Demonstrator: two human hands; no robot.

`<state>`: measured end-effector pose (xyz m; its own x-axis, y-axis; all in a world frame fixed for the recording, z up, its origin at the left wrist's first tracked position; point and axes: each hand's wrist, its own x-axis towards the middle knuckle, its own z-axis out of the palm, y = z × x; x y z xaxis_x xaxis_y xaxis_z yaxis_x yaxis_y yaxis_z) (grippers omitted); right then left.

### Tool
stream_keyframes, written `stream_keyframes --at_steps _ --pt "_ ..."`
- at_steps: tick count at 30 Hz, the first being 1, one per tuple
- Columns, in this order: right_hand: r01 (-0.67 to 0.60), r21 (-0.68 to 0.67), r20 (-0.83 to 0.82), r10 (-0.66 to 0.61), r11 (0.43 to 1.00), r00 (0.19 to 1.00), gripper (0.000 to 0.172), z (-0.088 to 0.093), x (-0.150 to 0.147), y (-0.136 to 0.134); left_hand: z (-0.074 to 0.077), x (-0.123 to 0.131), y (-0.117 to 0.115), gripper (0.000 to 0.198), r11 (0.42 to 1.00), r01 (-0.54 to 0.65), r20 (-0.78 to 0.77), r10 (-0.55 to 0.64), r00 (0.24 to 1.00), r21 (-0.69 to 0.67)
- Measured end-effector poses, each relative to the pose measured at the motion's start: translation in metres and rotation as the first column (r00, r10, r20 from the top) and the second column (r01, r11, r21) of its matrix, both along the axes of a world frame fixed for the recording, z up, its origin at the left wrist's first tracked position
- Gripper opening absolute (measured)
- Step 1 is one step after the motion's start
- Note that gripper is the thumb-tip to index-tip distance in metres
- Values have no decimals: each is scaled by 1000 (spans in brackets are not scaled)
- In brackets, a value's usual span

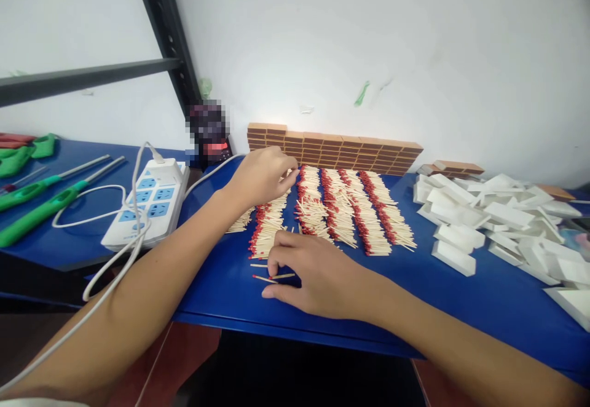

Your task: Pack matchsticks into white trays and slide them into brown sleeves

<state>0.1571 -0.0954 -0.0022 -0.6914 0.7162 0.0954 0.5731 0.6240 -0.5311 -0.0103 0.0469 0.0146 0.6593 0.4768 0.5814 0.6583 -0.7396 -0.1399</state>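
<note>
Red-tipped matches (378,213) lie in several long rows on the blue table. My left hand (267,173) reaches over the left rows at their far end. Its fingers are curled, thumb and forefinger tips close together beside the match heads; whatever they hold is hidden. Nearer the front edge, my right hand (313,272) rests low with thumb and forefinger apart. A few loose matches (264,279) lie on the table between and beside these fingers. Under and behind the right hand, part of the rows is covered.
Stacked brown matchbox sleeves (336,149) line the wall, near a pixelated phone-like object (209,130). White inner trays (502,216) are heaped at right. A power strip (150,201) with a white cable (108,293) crossing my left arm, and green lighters (43,213), are at left.
</note>
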Motion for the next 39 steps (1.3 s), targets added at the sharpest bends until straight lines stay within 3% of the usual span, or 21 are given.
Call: stream_keyframes --at_steps 5,11,19,26,31,39 --pt "25 -15 58 -24 1000 998 14 4 8 6 0 0 0 27 1000 6 -2 -7 1000 -16" --pt "-38 -46 149 45 998 988 13 7 14 10 0 -1 0 28 1000 -11 -3 11 1000 -20" --pt "159 121 54 -167 980 985 14 -4 -14 3 -1 1 0 28 1000 -2 -13 2 1000 17" --pt "-5 113 56 -1 994 998 24 -12 -17 -6 0 0 0 29 1000 -4 -25 4 1000 18" --pt "58 152 116 -76 987 990 16 -15 -22 3 1 1 -1 28 1000 -8 -41 8 999 5" --pt "164 215 -11 -166 963 986 10 5 23 38 2 0 -2 26 1000 -16 -31 15 999 -8"
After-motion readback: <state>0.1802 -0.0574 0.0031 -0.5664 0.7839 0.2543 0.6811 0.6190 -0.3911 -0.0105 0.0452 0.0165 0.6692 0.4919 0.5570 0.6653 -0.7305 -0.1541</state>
